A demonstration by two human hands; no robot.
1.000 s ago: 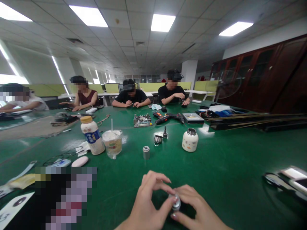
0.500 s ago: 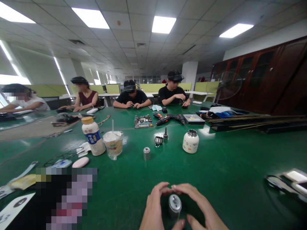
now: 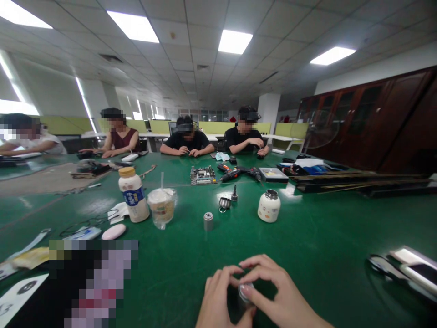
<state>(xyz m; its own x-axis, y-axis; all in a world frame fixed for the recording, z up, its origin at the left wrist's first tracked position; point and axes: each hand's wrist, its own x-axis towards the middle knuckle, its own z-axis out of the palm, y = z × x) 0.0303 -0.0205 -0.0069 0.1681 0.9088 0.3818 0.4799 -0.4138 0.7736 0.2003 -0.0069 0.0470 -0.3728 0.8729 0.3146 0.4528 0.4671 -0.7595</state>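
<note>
A small silver metal cylinder [image 3: 243, 298] stands upright on the green table near its front, partly covered by my fingers. My left hand [image 3: 220, 296] curls around its left side, fingertips by the upper rim and thumb low at the front. From the right, my right hand [image 3: 275, 287] pinches its top, the thumb lying over the rim and the index finger behind. Further ahead sits a similar metal cylinder [image 3: 208, 222]. Behind that are a shiny steel cup-like piece with a ring [image 3: 224, 204] and a dark narrow fitting [image 3: 234, 193]. An open cream flask [image 3: 269, 207] stands to their right.
A bottle with a yellow cap [image 3: 134, 196] and a plastic drink cup [image 3: 161, 207] stand at left. Further back lie a circuit board [image 3: 202, 175] and power drills [image 3: 235, 173]. Phones [image 3: 418, 269] lie at right. Several people sit across the table.
My right hand has closed in from beside the cylinder, and its thumb now rests over the top rim. The left hand has drawn closer around it. The view has shifted slightly.
</note>
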